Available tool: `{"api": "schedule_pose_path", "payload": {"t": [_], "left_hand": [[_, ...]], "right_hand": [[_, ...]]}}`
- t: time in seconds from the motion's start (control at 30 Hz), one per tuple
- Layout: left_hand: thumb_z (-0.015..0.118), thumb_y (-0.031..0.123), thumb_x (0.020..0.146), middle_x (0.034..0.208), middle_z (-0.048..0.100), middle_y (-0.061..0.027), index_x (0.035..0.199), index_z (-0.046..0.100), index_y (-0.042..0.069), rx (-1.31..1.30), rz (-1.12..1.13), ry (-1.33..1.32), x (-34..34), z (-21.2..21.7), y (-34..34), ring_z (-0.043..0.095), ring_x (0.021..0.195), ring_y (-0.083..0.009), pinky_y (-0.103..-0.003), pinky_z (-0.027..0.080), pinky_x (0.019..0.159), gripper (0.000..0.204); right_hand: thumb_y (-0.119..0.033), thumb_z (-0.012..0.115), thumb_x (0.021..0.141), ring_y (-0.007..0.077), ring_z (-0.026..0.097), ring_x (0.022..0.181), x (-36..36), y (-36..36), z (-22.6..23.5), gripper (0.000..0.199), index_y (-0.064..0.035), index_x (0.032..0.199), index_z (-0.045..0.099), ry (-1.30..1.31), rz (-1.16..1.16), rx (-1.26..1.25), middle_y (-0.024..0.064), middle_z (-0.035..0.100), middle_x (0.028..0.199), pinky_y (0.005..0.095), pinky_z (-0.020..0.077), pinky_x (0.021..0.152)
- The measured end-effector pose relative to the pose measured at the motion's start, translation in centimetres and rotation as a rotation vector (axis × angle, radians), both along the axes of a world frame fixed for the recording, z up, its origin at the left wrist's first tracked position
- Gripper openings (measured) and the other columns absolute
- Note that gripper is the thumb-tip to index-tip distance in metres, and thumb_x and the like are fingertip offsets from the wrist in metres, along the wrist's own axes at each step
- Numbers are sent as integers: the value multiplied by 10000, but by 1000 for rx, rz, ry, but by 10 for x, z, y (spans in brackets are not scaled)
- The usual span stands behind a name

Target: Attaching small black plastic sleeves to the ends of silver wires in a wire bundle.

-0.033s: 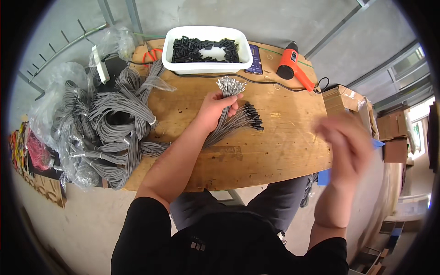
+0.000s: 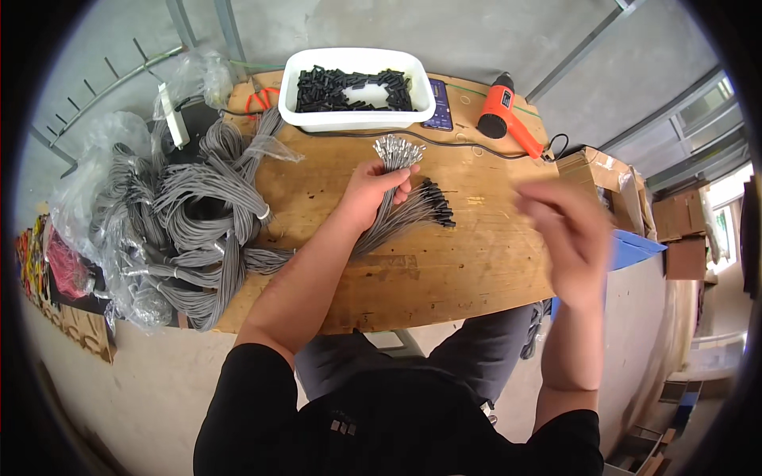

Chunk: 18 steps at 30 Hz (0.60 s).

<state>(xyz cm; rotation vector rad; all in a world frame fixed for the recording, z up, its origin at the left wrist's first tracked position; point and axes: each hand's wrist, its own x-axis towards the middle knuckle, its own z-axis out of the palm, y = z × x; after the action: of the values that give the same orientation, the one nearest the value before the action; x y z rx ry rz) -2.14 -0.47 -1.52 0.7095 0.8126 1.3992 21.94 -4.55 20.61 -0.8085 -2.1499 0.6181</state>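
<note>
Tub [image 2: 357,120] on table [image 2: 492,258]

Small tubes [image 2: 317,91] in the tub. Phone [image 2: 439,109] just right of it, heat gun [image 2: 498,109] farther right. Cable coils [image 2: 208,194] to its left and nearer you. Wire bundle [image 2: 399,220] in your left hand [image 2: 377,186], before it; your right hand [image 2: 570,238], front-right.

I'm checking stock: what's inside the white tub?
Short black pieces lie heaped in the white tub, around a bare patch of its bottom; anything beneath the heap is covered.
</note>
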Motion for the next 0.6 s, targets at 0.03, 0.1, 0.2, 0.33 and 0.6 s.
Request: {"api": "schedule_pose_path", "payload": {"t": [0.03,0.1,0.2,0.33,0.6], "left_hand": [[655,124,926,798,672,-53,1071,683,-39,14,-16,0,4,2,2,598,669,-123,-258,467,598,220],[667,113,921,795,673,-54,1067,683,-41,14,-1,29,7,4,1,599,667,-123,-259,475,603,212],[690,103,907,816,689,-73,1057,685,-32,30,-24,30,11,3,4,641,688,-139,-261,524,648,202],[707,61,887,891,718,-111,1050,687,-32,17,-7,30,11,4,3,678,745,-170,-285,539,666,189],[700,69,903,939,733,-95,1057,698,-10,12,-19,113,14,5,1,691,780,-147,-262,544,685,174]], "right_hand": [[11,635,892,147,657,845,-1,22,-27,212,1,1100,677,5,-5,-140,91,703,975,268,504,738],[-12,638,911,97,610,869,-6,56,-72,287,7,1198,634,-10,-34,-371,44,673,1036,246,496,766],[-43,684,885,105,614,885,-13,90,-127,377,17,1250,610,84,-34,-501,61,667,1056,256,508,769],[-30,698,867,129,618,918,-34,99,-149,441,26,1289,583,288,53,-759,89,658,1080,263,512,772],[-26,680,913,121,636,870,-54,100,-158,370,60,1263,596,404,145,-827,80,681,992,256,519,792]]}}
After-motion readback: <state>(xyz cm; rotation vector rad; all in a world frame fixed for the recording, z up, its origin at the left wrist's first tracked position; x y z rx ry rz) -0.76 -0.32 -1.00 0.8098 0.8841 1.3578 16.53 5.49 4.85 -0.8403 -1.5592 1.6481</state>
